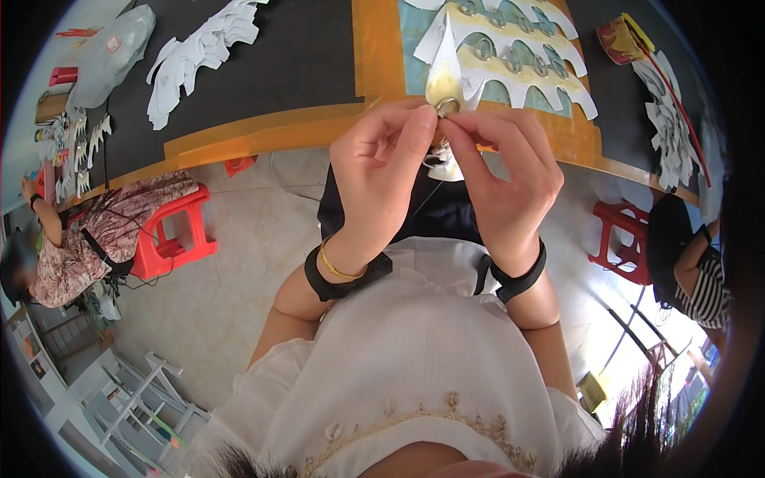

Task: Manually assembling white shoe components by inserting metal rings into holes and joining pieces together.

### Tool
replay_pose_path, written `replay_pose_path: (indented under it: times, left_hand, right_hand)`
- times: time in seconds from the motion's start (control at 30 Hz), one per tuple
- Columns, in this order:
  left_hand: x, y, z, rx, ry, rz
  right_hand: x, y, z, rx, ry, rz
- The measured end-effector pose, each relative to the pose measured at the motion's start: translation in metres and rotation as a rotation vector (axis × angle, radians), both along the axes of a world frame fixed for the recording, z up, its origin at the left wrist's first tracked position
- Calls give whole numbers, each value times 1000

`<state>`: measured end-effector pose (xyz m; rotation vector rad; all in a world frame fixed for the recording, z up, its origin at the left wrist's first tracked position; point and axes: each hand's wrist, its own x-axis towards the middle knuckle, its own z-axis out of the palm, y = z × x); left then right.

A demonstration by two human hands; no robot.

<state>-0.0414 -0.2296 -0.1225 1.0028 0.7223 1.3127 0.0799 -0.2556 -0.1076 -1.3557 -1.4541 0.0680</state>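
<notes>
At the table's near edge, my left hand (378,163) and my right hand (510,163) meet fingertip to fingertip. Thumb and forefinger of each are pinched at a small metal ring (448,105), whose lower part they hide. The ring lies against the end of a white cut-out piece (443,78) with a yellowish, glue-like smear, which stands up from the sheet behind. Beyond my hands, rows of white scalloped strips (522,80) carry several metal rings (514,60) on yellowish patches. These strips lie on a teal board (414,48).
Stacked white cut-outs lie on the dark table at left (203,60) and right (669,119). A pot (621,40) with a red stick stands far right; a plastic bag (119,52) lies far left. People sit at both sides near red stools (179,235). Orange tape (255,135) lines the table edge.
</notes>
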Motion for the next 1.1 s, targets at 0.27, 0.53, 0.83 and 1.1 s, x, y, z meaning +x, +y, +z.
replay_pose_path:
  times: [0.27,0.53,0.83,1.1]
  left_hand:
    - [0,2,2,158,178,2]
    - [-6,12,5,-75,87,-125]
    - [-11,17,4,-15,261,-72]
    - [-11,16,5,69,378,-62]
  right_hand:
    - [-1,0,6,-129,11,-15]
    - [5,-1,12,-324,282,-37]
    - [16,5,9,0,-76,50]
    - [11,9,7,-32,-210,49]
